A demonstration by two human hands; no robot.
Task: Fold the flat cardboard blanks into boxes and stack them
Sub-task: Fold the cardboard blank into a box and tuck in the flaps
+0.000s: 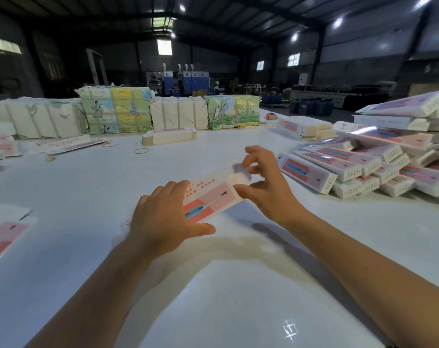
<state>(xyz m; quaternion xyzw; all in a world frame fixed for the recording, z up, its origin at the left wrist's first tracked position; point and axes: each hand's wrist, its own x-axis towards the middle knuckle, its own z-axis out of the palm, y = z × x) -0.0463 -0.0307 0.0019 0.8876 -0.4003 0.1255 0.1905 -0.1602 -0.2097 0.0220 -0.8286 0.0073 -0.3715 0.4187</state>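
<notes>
Cardboard blank (208,197) lies at the centre of the frame on the white table (87,177), partly formed. Left hand (163,219) holds its near end, fingers over the top and thumb along the lower edge. Right hand (261,182) works the far end flap (238,175), fingers spread and curled; its exact contact is blurred. I'd keep the left hand firm, so the flap tucks squarely. Finished boxes (364,167) are stacked at the right of the frame.

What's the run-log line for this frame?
left hand: holds box | right hand: folding end flap | folded boxes: piled right
</notes>
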